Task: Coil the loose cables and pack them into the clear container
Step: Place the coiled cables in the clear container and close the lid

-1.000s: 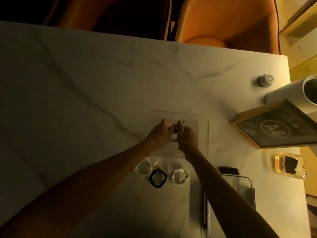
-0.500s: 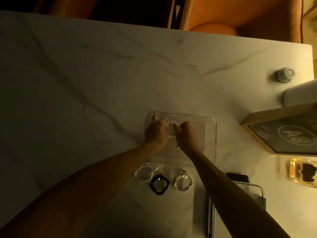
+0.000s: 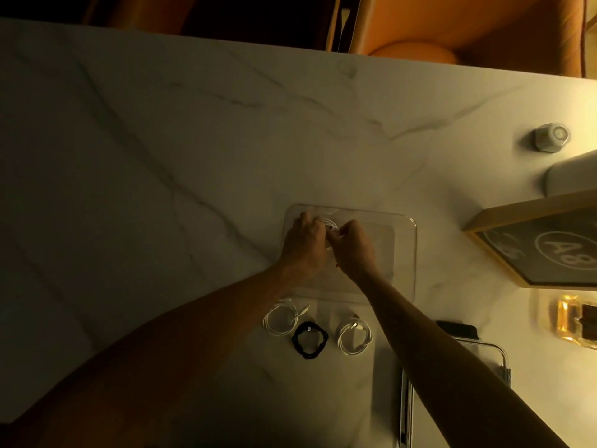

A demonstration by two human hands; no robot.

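Hands together inside the clear container (image 3: 405, 253): left hand (image 3: 303, 245) and right hand (image 3: 353, 247) pinch one white coil (image 3: 330, 225) at its far-left corner; three coiled cables (image 3: 310, 340) lie outside, just nearer, the left arm closer.

One head-worn view only, looking steeply down over the marble table (image 3: 193, 156) from close above. The clear container (image 3: 405, 253) sits near centre frame, orange chairs (image 3: 452, 27) beyond the table's far edge, both forearms reaching in from below.
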